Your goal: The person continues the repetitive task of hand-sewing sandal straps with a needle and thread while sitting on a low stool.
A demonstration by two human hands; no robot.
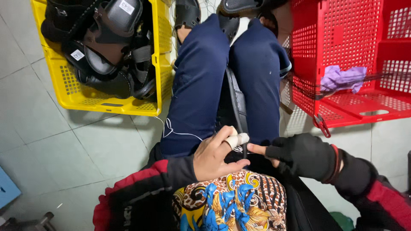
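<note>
My left hand (216, 154) is bare, with white tape around one finger, and rests in my lap pinching a black strap (236, 102) near its lower end. My right hand (299, 156) wears a black fingerless glove and its bare fingertip touches the same strap just beside the left fingers. The strap runs up between my knees in dark blue trousers (197, 81). A thin white thread (175, 131) lies across my left thigh. A patterned cloth (231, 201) covers my lap below the hands.
A yellow plastic crate (111, 105) filled with black sandals stands on the tiled floor at upper left. A red plastic crate (342, 64) at upper right holds a purple rag (342, 78). More black sandals (187, 13) lie by my feet.
</note>
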